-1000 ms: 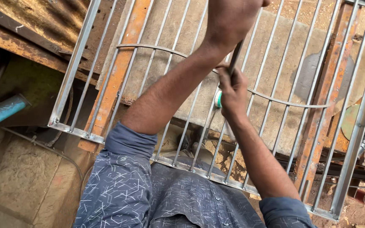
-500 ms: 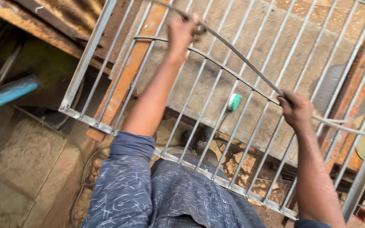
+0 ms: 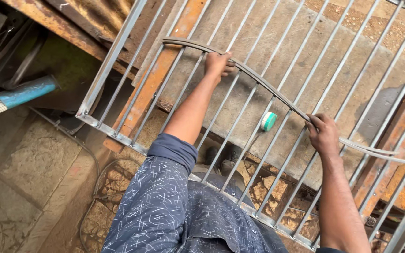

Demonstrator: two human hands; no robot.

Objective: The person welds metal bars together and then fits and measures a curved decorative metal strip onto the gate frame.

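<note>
My left hand (image 3: 217, 63) is closed around the far part of a long curved metal strip (image 3: 263, 88), and my right hand (image 3: 323, 135) is clamped on the same strip further to the right. The strip lies arched across the bars of a grey metal grille (image 3: 118, 44). A small green and white roll of tape (image 3: 268, 121) sits on the bars between my hands, just near the strip

Cracked stone floor (image 3: 19, 187), rusty beams (image 3: 57, 23)
</note>
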